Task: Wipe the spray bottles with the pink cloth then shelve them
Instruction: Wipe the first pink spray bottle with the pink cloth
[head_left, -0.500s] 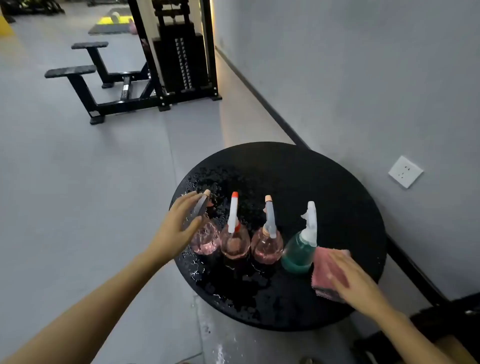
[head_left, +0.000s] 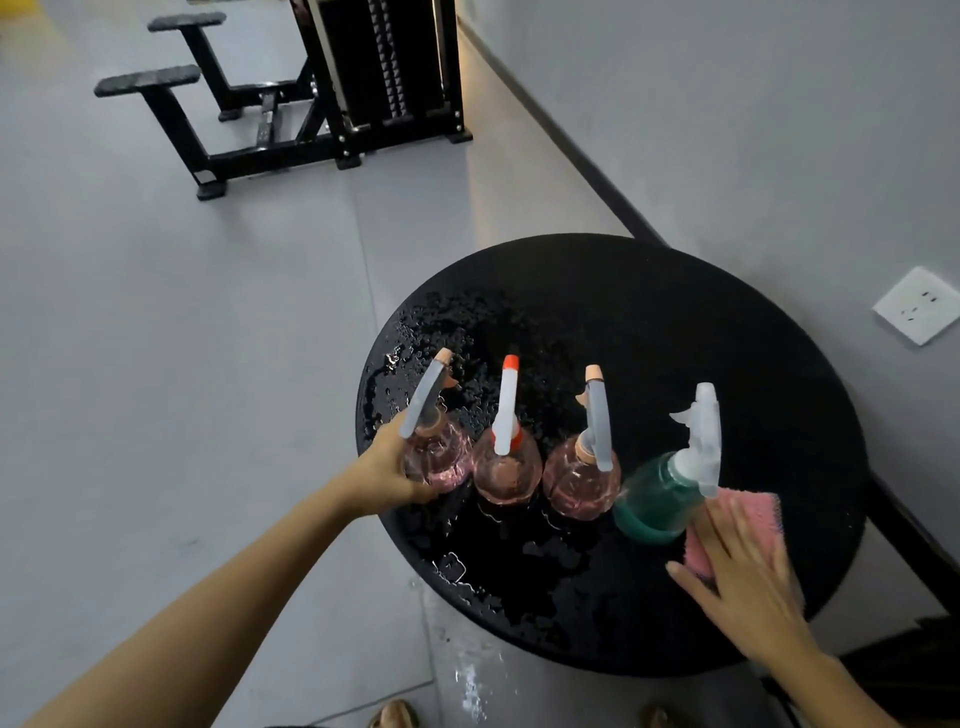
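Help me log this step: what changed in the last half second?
The left hand slid down from the spray head of the leftmost pink bottle and now grips its round body. The right hand still rests flat on the pink cloth; the other three bottles stand unmoved on the black table.

A round black counter (head_left: 675, 291), beaded with water droplets, stands against a plain grey wall (head_left: 727, 104) fitted with a white plastic socket plate (head_left: 917, 305). Beyond it, a black steel weight-stack gym machine (head_left: 384, 67) sits on the grey floor (head_left: 156, 338).
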